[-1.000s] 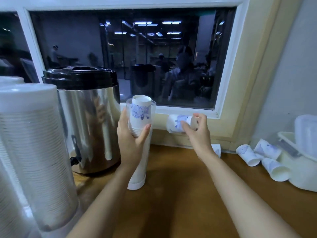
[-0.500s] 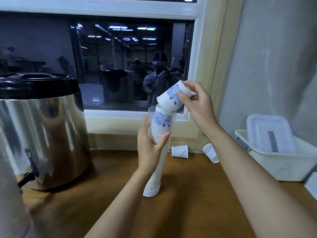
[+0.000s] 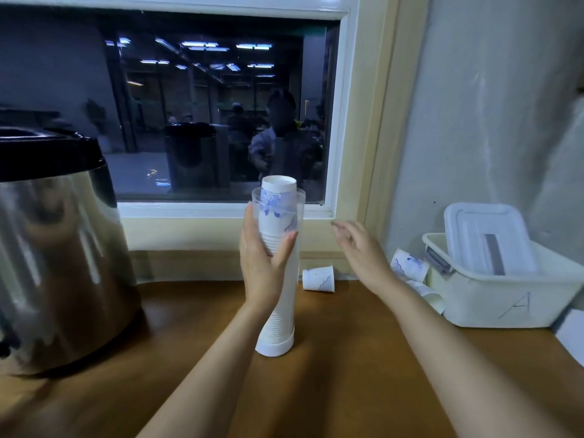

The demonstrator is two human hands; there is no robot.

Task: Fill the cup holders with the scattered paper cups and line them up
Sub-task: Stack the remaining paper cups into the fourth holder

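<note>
The holder (image 3: pixel 278 327) is being kept upright on the bench (image 3: pixel 347 374) by the left hand (image 3: pixel 262 267), with fingers and thumb wrapped round its upper part. The right hand (image 3: pixel 357 248) is being held to the right of it, well apart, released and carrying nothing, its fingers loosely bent. The top cup (image 3: pixel 278 184) is sitting proud of the holder's rim, so the stack is probably being filled close to its limit. One loose cup (image 3: pixel 319 278) is lying on its side by the wall, near the holder; more cups (image 3: pixel 409 265) are lying against the tub (image 3: pixel 505 298).

Several risks are being judged likely. The holder is tall on a narrow foot, so it could be tipped if the grip is being loosened while the right arm is reaching past. The proud cup could be knocked off by a passing wrist. Thin paper could be crushed by a hard pinch, and a cup pushed in askew could be jammed. The cups by the tub are being partly hidden behind the right arm, so one could be missed.
</note>
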